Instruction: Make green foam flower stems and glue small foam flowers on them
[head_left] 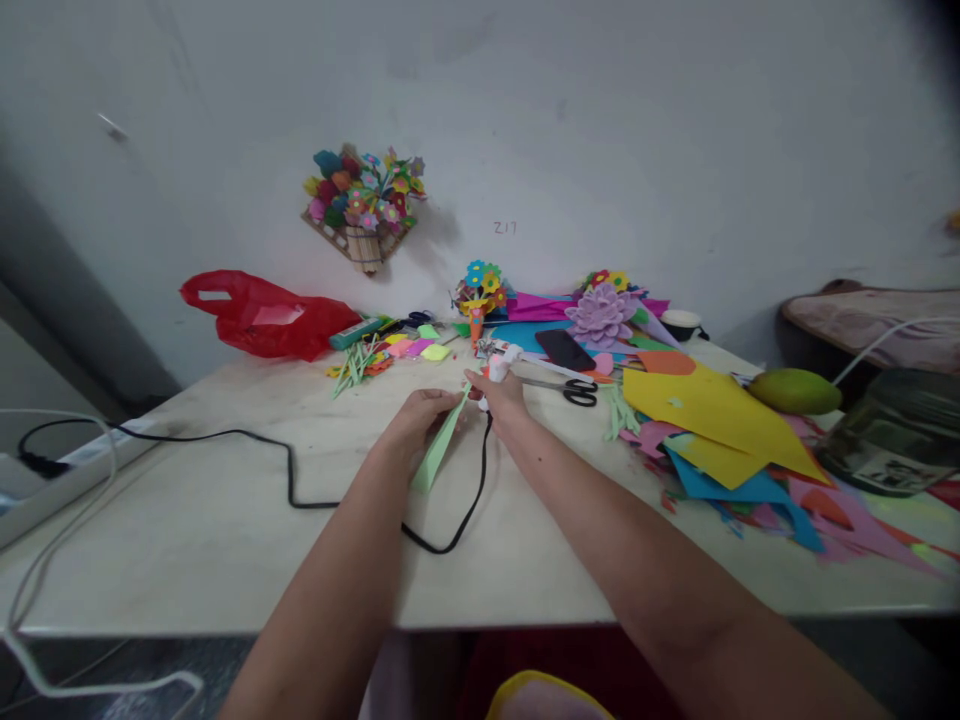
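Near the middle of the table, my left hand [424, 415] is closed on a narrow, folded-looking piece of light green craft foam [441, 450], which slants down toward me. My right hand [504, 394] is wrapped round a white glue gun [505, 360], its black cord [482, 475] trailing down and off to the left. The gun is close to the upper end of the green piece; whether its nozzle touches is hidden by my fingers. Just right of that hand lies a pair of scissors [579, 392] with black handles.
Colourful foam sheets and scraps [697, 410] cover the right side, beside a mango [795, 391] and a dark jar [892, 430]. A red plastic bag [274, 318], cut foam pieces [405, 345], a phone [565, 350] and foam flowers [602, 315] stand behind. A power strip [75, 475] edges the left.
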